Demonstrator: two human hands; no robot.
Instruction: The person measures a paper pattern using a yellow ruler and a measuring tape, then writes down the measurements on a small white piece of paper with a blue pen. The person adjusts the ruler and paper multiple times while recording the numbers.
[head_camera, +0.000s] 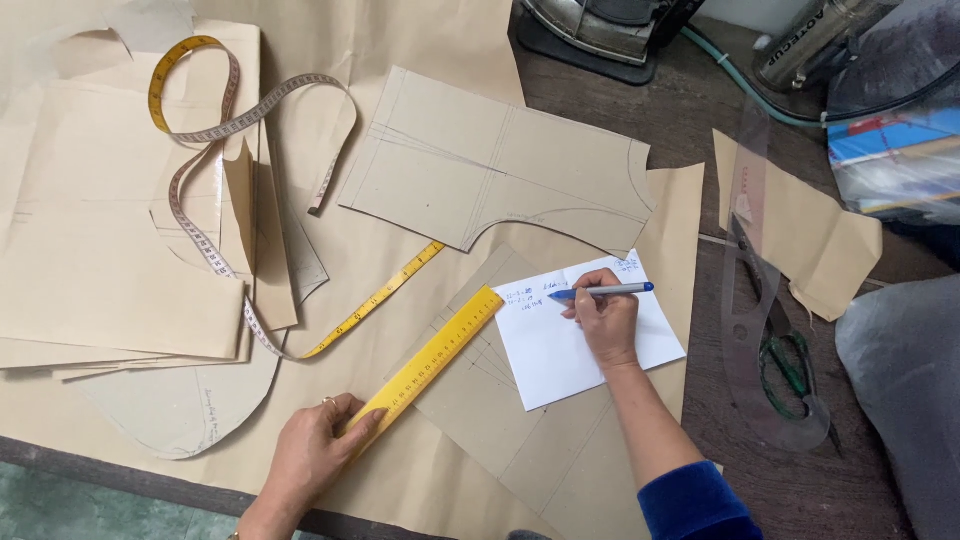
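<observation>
The notes on the white sheet (585, 340) are too small to read, and the right hand (603, 320) hides part of them. The iron (600, 25) is cut off by the top edge. The scissors (785, 350) lie blurred under the clear curve ruler (750, 300).

Dark wooden tabletop (690, 110) under brown paper sheets (420, 30), teal floor (90, 505) past its near-left edge, even light

Taking the white paper sheet (590, 345) as landmark: just left of it the yellow ruler (430, 362) lies slantwise, barring that side. Above it a cut cardboard piece (500, 165) lies flat. Well to its right lie a clear curve template (752, 300) and scissors (785, 350). Below it is flat brown paper (560, 460), open to a hand.
</observation>
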